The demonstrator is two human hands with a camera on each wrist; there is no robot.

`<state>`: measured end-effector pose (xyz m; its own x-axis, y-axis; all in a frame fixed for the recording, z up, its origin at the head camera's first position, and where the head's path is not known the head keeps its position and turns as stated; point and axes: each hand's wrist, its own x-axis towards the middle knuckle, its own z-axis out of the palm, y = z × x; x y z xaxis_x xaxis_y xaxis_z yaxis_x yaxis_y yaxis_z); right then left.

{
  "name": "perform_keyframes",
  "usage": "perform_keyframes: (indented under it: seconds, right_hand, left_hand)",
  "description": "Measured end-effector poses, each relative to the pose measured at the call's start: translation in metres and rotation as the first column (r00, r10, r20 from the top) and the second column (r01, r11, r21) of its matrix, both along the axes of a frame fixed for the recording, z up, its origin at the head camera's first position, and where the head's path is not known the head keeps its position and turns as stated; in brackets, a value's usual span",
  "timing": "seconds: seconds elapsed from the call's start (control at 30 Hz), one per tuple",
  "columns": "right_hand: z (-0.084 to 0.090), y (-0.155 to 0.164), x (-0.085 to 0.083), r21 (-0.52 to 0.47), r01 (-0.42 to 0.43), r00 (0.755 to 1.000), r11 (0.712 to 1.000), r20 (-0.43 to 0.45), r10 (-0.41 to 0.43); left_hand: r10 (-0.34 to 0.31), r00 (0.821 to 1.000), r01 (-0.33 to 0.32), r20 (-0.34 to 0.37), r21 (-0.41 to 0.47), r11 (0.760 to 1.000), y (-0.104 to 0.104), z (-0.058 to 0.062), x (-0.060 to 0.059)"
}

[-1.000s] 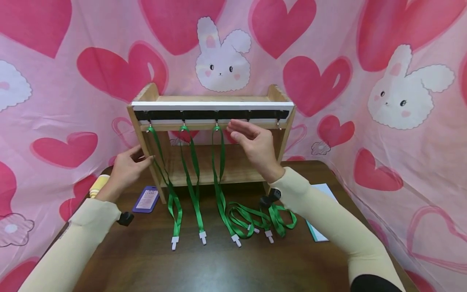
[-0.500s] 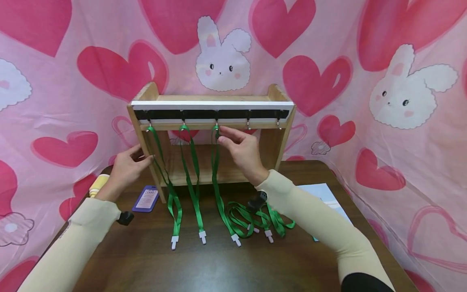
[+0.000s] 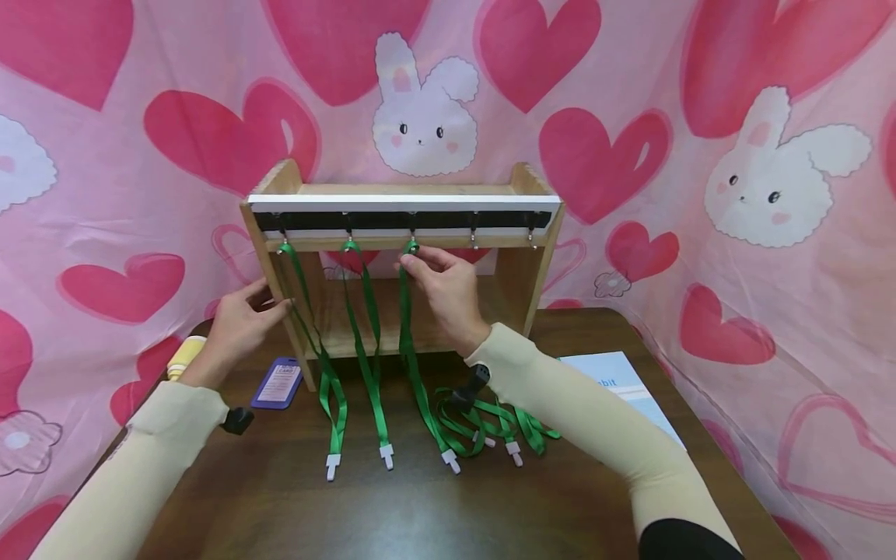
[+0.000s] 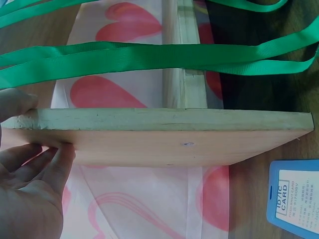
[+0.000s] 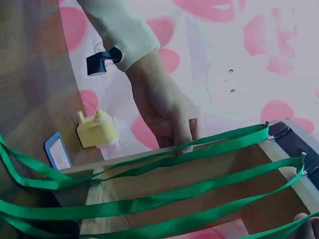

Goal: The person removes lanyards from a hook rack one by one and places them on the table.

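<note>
A wooden rack [image 3: 402, 190] carries a black strip of hooks along its front. Three green lanyards hang from the left hooks, their white clips on the table. My right hand [image 3: 411, 264] pinches the top of the third lanyard [image 3: 413, 365] just under its hook [image 3: 411, 246]. My left hand [image 3: 274, 305] grips the rack's left side panel [image 4: 164, 134], thumb on the front edge and fingers on the outer face. The two right hooks [image 3: 474, 233] are bare. The right wrist view shows the lanyard straps [image 5: 174, 199] stretched across the rack.
More green lanyards [image 3: 490, 424] lie tangled on the dark table under my right forearm. A purple badge holder [image 3: 278, 383] and a yellow object [image 3: 183, 356] lie left of the rack. A white-and-blue sheet [image 3: 616, 389] lies at the right. Pink heart cloth hangs all around.
My right hand has moved left and down from near the fourth hook to the top of the third lanyard and pinched it. The left hand has stayed on the rack.
</note>
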<state>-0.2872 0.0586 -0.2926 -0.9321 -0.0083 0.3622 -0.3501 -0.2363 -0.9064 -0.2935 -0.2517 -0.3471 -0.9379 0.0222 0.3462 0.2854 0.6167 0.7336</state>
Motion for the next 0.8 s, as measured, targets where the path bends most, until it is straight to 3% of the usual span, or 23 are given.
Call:
perform_keyframes:
  seconds: [0.27, 0.47, 0.6, 0.8]
  right_hand:
    - [0.005, -0.010, 0.000, 0.015, -0.018, 0.997, 1.000, 0.070, 0.017]
    - [0.006, -0.007, 0.001, -0.065, -0.057, 0.988, 0.996, 0.140, 0.066]
    - [0.006, -0.003, 0.004, -0.107, -0.083, 0.985, 0.991, 0.144, 0.098]
    - [0.007, 0.001, 0.005, -0.094, -0.100, 0.984, 0.991, 0.141, 0.112]
  left_hand:
    - [0.005, 1.000, -0.005, -0.013, -0.015, 1.000, 0.000, 0.001, 0.001]
    - [-0.001, 1.000, 0.001, -0.009, -0.006, 1.000, 0.001, -0.001, 0.000]
    - [-0.002, 1.000, 0.003, 0.015, -0.010, 1.000, 0.001, 0.000, 0.001]
    - [0.001, 1.000, 0.000, 0.026, -0.007, 1.000, -0.001, 0.001, 0.001]
